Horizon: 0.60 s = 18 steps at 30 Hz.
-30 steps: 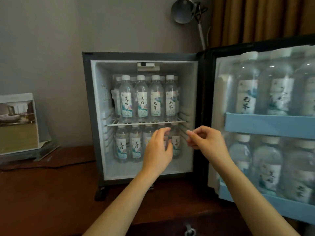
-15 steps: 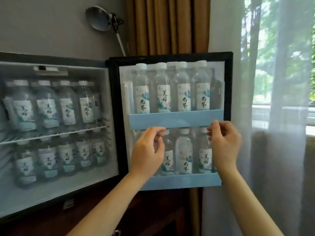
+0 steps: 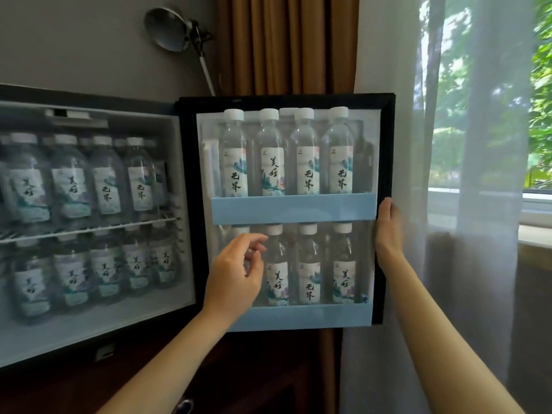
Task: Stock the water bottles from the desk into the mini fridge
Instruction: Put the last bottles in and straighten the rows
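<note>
The mini fridge (image 3: 182,162) stands open, with water bottles (image 3: 104,183) in rows on both of its inner shelves. Its door (image 3: 386,138) is swung wide to the right. Two light-blue door racks (image 3: 294,206) hold more white-capped, labelled bottles (image 3: 307,162). My right hand (image 3: 388,231) grips the door's outer right edge at mid height, fingers hidden behind it. My left hand (image 3: 236,273) hovers in front of the lower rack's left bottles, fingers loosely curled and holding nothing.
A dark wooden desk (image 3: 239,380) carries the fridge. A metal lamp (image 3: 170,28) is on the wall above it. Brown curtains (image 3: 283,43) and a sheer white curtain (image 3: 478,174) hang behind and to the right of the door, before a window.
My view has turned from the fridge interior to the door. My right hand moved from the door racks to the door's outer edge and took hold. My left hand stayed by the lower rack.
</note>
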Tool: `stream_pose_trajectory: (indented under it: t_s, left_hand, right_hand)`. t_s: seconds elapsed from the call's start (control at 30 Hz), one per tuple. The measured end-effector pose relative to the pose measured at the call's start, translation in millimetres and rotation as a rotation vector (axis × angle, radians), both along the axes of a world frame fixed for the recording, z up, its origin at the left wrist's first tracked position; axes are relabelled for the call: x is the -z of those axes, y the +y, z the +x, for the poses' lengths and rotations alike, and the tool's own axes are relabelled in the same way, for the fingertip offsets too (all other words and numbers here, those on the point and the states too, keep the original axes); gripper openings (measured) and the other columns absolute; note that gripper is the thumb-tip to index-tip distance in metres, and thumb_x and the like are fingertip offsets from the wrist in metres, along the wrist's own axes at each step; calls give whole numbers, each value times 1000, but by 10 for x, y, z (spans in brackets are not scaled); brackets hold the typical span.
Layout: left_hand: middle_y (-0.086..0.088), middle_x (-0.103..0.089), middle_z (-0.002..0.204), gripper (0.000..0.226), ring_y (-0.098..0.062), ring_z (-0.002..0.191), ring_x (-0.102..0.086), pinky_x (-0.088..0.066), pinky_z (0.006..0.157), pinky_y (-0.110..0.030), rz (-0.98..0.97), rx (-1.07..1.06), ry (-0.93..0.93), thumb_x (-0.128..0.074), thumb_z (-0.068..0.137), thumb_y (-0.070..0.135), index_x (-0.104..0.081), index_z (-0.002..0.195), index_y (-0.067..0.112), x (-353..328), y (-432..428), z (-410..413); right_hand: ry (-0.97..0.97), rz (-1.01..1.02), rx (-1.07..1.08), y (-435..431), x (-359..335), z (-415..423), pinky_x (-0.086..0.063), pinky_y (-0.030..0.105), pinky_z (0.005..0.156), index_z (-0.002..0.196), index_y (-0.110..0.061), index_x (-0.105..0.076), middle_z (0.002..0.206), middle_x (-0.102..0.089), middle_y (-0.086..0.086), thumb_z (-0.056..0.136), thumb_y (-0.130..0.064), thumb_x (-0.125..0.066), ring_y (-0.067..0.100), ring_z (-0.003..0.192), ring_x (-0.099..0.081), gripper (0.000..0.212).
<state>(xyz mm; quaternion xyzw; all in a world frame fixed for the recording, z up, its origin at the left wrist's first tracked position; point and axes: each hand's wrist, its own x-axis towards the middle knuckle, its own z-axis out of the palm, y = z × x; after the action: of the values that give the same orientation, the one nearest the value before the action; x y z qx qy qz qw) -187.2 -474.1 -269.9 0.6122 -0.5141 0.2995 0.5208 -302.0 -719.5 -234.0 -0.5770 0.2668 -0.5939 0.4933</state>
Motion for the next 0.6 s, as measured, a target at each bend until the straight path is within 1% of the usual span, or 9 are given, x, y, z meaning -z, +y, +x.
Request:
stream_pose_trajectory:
  t_s: [0.1, 0.2, 0.33, 0.37, 0.43, 0.5, 0.53, 0.57, 0.6]
  left_hand:
    - [19, -58, 85, 28, -6, 74, -61, -54, 62, -27, 18, -22, 12, -54, 87, -2, -61, 102, 20, 20, 115, 15]
    - [18, -58, 86, 27, -8, 75, -63, -56, 64, -31, 22, -36, 25, -53, 87, -3, -61, 103, 17, 4, 158, -16]
    - [17, -56, 86, 25, -12, 77, -61, -54, 66, -28, 44, -28, 1, -53, 87, -2, -62, 105, 13, -23, 147, -203]
    - [18, -55, 86, 25, -12, 77, -61, -54, 65, -28, 49, -21, -16, -53, 87, -2, -62, 106, 12, -28, 151, -253]
    - [17, -55, 87, 25, -10, 77, -61, -54, 65, -26, 59, -15, -49, -53, 88, 0, -61, 108, 12, -39, 164, -340]
    - [17, -54, 87, 26, -4, 77, -58, -52, 66, -19, 57, -15, -74, -53, 88, 0, -61, 109, 12, -61, 193, -402]
    - [18, -54, 86, 26, -2, 76, -57, -50, 67, -16, 48, -18, -82, -53, 87, 0, -61, 109, 12, -77, 214, -430]
    - [19, -53, 86, 25, -2, 76, -57, -50, 66, -17, 37, -23, -88, -52, 88, 0, -61, 108, 11, -91, 242, -454]
    - [20, -53, 86, 23, -4, 75, -58, -51, 66, -20, 21, -31, -93, -52, 88, 2, -61, 108, 10, -108, 272, -475]
  right_hand:
    - [-23, 19, -10, -7, -8, 4, -36, 45, 106, 134, -14, -43, 132, -52, 10, 95, -54, -30, 26, 121, -48, 58]
    - [-13, 27, -10, 15, 12, -42, -37, 45, 105, 135, -14, -43, 133, -52, 11, 93, -59, -31, 28, 122, -48, 63]
    - [14, -2, -10, 3, 40, -201, -30, 31, 99, 136, -14, -43, 137, -48, 11, 93, -60, -28, 23, 120, -45, 64]
    - [22, -7, 4, -2, 51, -252, -28, 30, 100, 137, -14, -42, 139, -46, 12, 93, -60, -27, 25, 124, -44, 65]
    - [49, -16, 41, 19, 59, -371, -28, 39, 108, 136, -13, -44, 140, -46, 15, 91, -64, -22, 32, 127, -42, 71]
    - [40, -44, 50, 88, 47, -475, -35, 48, 105, 129, -11, -52, 132, -52, 18, 89, -67, -20, 36, 120, -48, 75]
    - [34, -69, 54, 130, 40, -515, -39, 46, 101, 123, -10, -56, 126, -56, 20, 90, -65, -21, 35, 113, -52, 74]
    - [34, -98, 57, 191, 27, -546, -41, 41, 94, 114, -9, -60, 115, -60, 21, 92, -63, -23, 31, 104, -54, 69]
    - [30, -127, 54, 264, 7, -569, -38, 34, 87, 100, -12, -63, 99, -61, 20, 93, -60, -25, 24, 93, -51, 61]
